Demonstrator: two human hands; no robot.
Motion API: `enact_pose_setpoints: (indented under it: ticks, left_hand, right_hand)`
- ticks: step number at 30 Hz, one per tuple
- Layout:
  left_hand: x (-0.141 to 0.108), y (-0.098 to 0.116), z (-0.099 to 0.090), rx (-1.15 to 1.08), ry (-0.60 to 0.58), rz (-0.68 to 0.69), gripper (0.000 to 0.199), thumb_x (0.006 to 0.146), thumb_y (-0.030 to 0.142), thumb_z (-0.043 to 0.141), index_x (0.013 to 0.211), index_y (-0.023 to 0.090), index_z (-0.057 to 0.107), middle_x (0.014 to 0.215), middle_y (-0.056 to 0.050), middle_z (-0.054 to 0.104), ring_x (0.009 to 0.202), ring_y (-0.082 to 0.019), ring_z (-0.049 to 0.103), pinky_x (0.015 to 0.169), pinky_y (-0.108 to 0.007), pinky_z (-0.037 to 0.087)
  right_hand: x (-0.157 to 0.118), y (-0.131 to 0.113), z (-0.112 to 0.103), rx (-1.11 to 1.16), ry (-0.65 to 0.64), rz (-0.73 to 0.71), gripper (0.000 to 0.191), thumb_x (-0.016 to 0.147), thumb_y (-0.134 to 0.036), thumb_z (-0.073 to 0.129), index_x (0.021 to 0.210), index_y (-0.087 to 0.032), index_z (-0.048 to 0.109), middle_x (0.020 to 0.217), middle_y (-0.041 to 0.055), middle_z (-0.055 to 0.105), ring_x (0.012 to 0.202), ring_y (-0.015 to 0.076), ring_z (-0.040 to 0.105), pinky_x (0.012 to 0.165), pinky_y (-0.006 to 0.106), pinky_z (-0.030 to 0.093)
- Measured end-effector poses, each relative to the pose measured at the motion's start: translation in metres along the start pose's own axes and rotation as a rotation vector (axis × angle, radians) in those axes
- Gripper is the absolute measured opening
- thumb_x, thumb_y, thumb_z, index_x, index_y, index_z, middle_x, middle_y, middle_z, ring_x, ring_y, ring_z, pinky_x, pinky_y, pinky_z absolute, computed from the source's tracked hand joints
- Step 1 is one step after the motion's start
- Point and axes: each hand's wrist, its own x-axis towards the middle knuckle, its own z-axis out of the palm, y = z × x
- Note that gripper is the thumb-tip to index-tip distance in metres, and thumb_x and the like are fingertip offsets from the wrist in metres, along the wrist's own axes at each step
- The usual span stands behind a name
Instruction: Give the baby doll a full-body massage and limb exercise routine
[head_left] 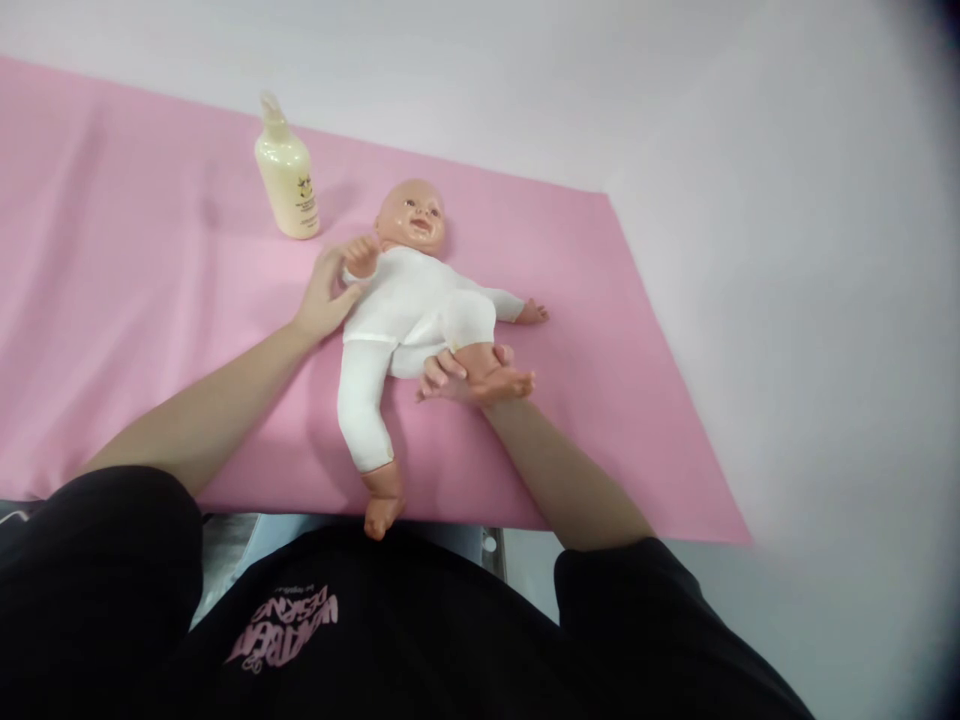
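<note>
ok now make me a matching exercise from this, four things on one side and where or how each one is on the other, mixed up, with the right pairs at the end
Things
1. pump bottle
2. baby doll
3. left hand
4. right hand

Places and states
A. fingers around the raised leg
B. standing upright on the pink cover
C. at the bent arm, beside the chest
D. lying face up, dressed in white

Right pairs: 1-B, 2-D, 3-C, 4-A
</note>
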Motion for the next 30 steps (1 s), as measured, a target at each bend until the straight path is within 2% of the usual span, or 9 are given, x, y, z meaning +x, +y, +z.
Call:
enact_pose_setpoints:
  ticks: [2,4,7,9,14,21,24,27,30]
  left_hand:
    - [-0.002,0.01,0.0,0.127,-0.133,0.049,0.058,0.077,0.069,0.083,0.117,0.028,0.072,0.13,-0.012,0.068,0.135,-0.039,0.055,0.126,-0.06,0.032]
    - [-0.002,0.019,0.0,0.197,-0.197,0.081,0.055,0.078,0.066,0.083,0.117,0.028,0.074,0.132,-0.013,0.068,0.135,-0.04,0.055,0.126,-0.061,0.031]
    - [-0.002,0.026,0.0,0.222,-0.207,0.084,0.054,0.078,0.064,0.082,0.118,0.028,0.076,0.131,-0.013,0.068,0.134,-0.041,0.055,0.124,-0.062,0.031]
    - [-0.001,0.027,0.0,0.222,-0.202,0.072,0.053,0.078,0.063,0.082,0.118,0.028,0.076,0.13,-0.013,0.068,0.134,-0.041,0.055,0.124,-0.062,0.031]
    - [-0.002,0.023,0.0,0.258,-0.214,0.086,0.053,0.079,0.062,0.08,0.119,0.028,0.076,0.132,-0.014,0.068,0.134,-0.042,0.054,0.124,-0.062,0.031]
    - [-0.002,0.024,-0.001,0.266,-0.214,0.121,0.054,0.082,0.065,0.077,0.12,0.027,0.076,0.131,-0.014,0.068,0.134,-0.04,0.055,0.123,-0.06,0.033]
    - [-0.003,0.024,-0.001,0.262,-0.194,0.089,0.052,0.082,0.064,0.078,0.119,0.028,0.075,0.132,-0.013,0.068,0.133,-0.039,0.056,0.124,-0.059,0.033]
    - [-0.004,0.02,0.0,0.155,-0.098,0.018,0.05,0.079,0.061,0.081,0.114,0.027,0.074,0.127,-0.012,0.069,0.13,-0.036,0.057,0.122,-0.056,0.036]
    - [-0.001,0.012,0.003,-0.031,0.086,-0.116,0.052,0.076,0.06,0.085,0.112,0.025,0.07,0.123,-0.01,0.069,0.128,-0.032,0.06,0.116,-0.05,0.043]
  right_hand:
    - [0.003,-0.005,0.004,-0.013,0.086,-0.087,0.054,0.079,-0.076,0.071,0.08,-0.023,0.057,0.102,0.006,0.068,0.108,0.0255,0.07,0.112,0.048,0.054]
    - [0.004,-0.009,0.009,-0.032,0.239,-0.085,0.053,0.081,-0.075,0.068,0.08,-0.023,0.056,0.1,0.0064,0.067,0.106,0.0255,0.069,0.109,0.048,0.056]
    - [0.005,-0.012,0.013,-0.073,0.418,-0.057,0.055,0.079,-0.076,0.067,0.074,-0.023,0.052,0.092,0.0053,0.065,0.098,0.025,0.068,0.105,0.049,0.058]
    - [0.004,-0.011,0.014,-0.076,0.467,-0.051,0.055,0.082,-0.077,0.062,0.073,-0.024,0.051,0.09,0.0048,0.064,0.096,0.024,0.067,0.105,0.048,0.058]
    - [0.004,-0.01,0.013,-0.046,0.396,-0.065,0.052,0.086,-0.074,0.061,0.077,-0.023,0.053,0.095,0.005,0.065,0.1,0.0233,0.068,0.103,0.044,0.058]
    - [0.005,-0.012,0.016,-0.041,0.384,-0.067,0.052,0.087,-0.073,0.063,0.078,-0.022,0.054,0.096,0.005,0.066,0.101,0.0232,0.069,0.103,0.043,0.058]
    - [0.005,-0.011,0.015,-0.055,0.367,-0.062,0.055,0.087,-0.076,0.061,0.079,-0.022,0.054,0.096,0.0047,0.065,0.103,0.0235,0.07,0.105,0.043,0.057]
    - [0.004,-0.006,0.013,-0.123,0.336,-0.043,0.059,0.081,-0.08,0.066,0.081,-0.022,0.058,0.097,0.0058,0.066,0.103,0.0243,0.07,0.105,0.044,0.057]
    - [0.004,0.001,0.011,-0.186,0.227,0.001,0.062,0.074,-0.082,0.073,0.084,-0.021,0.064,0.102,0.0078,0.068,0.103,0.0246,0.07,0.103,0.043,0.056]
